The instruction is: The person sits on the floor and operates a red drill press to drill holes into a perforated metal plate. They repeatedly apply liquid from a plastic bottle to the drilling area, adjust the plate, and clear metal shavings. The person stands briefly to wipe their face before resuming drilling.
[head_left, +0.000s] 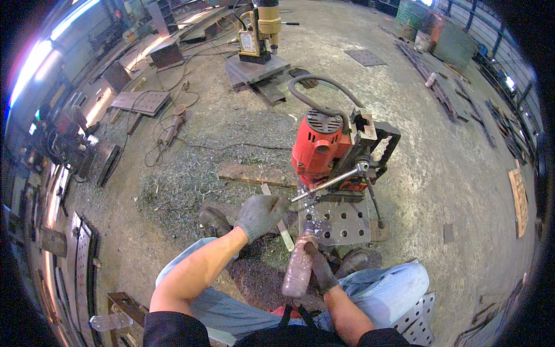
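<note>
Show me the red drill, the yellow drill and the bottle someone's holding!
Red drill [321, 151], head view, on its red casing.
Yellow drill [268, 28], head view, on its yellow casing.
Held bottle [297, 269], head view, on its side.

White label [248, 44] on yellow drill [269, 24] too small to read

Drill motor [317, 150] was red, its vented cap dark grey. Drill handle [392, 144] was black, lever [330, 184] shiny silver. Left glove [259, 217] was mid grey, right glove [322, 267] darker. Bottle [296, 274] showed cloudy pinkish brown. Plate [334, 224] was grey, patterned with dark round holes. Jeans [402, 284] were faded light blue, sleeves [175, 331] black. Shavings [199, 141] were bluish grey, speckled; floor [428, 133] mottled grey-tan. Farther drill [269, 26] was yellow-gold. Drum [411, 20] was green, board [517, 199] pale wood-brown.
</note>
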A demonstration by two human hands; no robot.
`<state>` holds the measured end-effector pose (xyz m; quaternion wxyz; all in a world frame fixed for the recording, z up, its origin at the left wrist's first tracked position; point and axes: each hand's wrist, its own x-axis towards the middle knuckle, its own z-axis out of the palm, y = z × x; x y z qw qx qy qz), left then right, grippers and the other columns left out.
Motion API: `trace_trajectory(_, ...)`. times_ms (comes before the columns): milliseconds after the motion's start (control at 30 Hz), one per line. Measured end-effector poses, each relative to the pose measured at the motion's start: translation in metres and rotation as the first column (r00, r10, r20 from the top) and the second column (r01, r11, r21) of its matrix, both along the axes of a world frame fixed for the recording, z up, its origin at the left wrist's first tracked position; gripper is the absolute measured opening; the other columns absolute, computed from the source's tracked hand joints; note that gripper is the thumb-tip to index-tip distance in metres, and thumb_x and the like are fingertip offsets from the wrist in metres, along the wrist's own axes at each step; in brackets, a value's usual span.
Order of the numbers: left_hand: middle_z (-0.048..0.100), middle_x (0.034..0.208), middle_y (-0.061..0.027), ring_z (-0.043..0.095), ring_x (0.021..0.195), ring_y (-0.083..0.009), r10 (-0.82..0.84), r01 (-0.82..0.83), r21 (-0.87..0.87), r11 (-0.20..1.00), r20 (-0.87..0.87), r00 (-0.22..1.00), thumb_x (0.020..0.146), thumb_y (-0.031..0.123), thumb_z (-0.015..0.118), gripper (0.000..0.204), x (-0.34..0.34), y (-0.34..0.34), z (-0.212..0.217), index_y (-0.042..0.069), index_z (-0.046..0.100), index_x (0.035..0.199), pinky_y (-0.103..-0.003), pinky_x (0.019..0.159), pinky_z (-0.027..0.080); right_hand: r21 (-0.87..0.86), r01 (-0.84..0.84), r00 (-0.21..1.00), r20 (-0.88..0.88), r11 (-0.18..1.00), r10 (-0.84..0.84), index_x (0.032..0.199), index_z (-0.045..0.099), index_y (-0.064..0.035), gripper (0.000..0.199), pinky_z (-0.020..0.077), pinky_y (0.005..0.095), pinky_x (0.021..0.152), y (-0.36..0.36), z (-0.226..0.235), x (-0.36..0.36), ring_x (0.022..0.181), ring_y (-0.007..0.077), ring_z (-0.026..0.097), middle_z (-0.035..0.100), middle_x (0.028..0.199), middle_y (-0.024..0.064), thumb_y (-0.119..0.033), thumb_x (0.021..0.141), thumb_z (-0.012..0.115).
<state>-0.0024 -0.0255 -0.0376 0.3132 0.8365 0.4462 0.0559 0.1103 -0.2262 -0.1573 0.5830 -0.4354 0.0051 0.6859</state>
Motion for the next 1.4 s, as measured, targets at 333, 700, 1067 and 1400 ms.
trace_trajectory(333, 0.063, 0.074, -0.0277, 0.063, 0.073, -0.0481, 0.012, -0.012, -0.009, 1.000, 0.025, 1.000, 0.095, 0.055, 0.049, 0.060, 0.000, 0.000, -0.001, 0.000, 0.070, 0.083, -0.053, 0.066, 0.048, -0.092, 0.023, 0.999, -0.031, 0.995, -0.026, 0.113, 0.059, -0.0155, 0.038, 0.0541, 0.0346, 0.072, 0.001, 0.034, -0.003, 0.078, 0.0184, 0.062, 0.061, 0.089, 0.0014, -0.046, 0.091, 0.065)
trace_trajectory(700, 0.065, 0.072, -0.0227, 0.066, 0.075, -0.0437, 0.017, -0.017, -0.017, 1.000, -0.010, 1.000, 0.095, 0.050, 0.046, 0.053, 0.001, -0.002, 0.005, 0.006, 0.070, 0.081, -0.053, 0.069, 0.051, -0.056, 0.034, 0.998, -0.056, 0.998, -0.038, 0.108, 0.058, -0.0160, 0.040, 0.0546, 0.0350, 0.066, 0.001, 0.021, -0.004, 0.072, 0.0189, 0.061, 0.059, 0.085, 0.0011, -0.049, 0.089, 0.068)
trace_trajectory(1067, 0.065, 0.074, -0.0243, 0.065, 0.076, -0.0446, 0.009, -0.010, 0.046, 0.999, 0.008, 1.000, 0.096, 0.049, 0.045, 0.054, 0.002, 0.000, -0.004, 0.004, 0.069, 0.078, -0.054, 0.069, 0.050, 0.050, 0.031, 0.976, -0.219, 0.998, -0.020, 0.108, 0.057, -0.0180, 0.039, 0.0528, 0.0291, 0.068, 0.002, -0.025, 0.003, 0.076, 0.0114, 0.059, 0.058, 0.088, -0.0028, -0.053, 0.092, 0.064)
trace_trajectory(1400, 0.064, 0.069, -0.0231, 0.066, 0.073, -0.0433, 0.007, -0.007, 0.044, 0.999, -0.003, 1.000, 0.096, 0.051, 0.046, 0.056, -0.002, 0.001, -0.009, 0.004, 0.070, 0.077, -0.051, 0.068, 0.051, -0.029, 0.090, 0.992, -0.091, 0.995, -0.092, 0.121, 0.056, -0.0118, 0.040, 0.0548, 0.0348, 0.078, 0.003, 0.023, -0.005, 0.087, 0.0189, 0.062, 0.061, 0.098, 0.0042, -0.033, 0.090, 0.069)
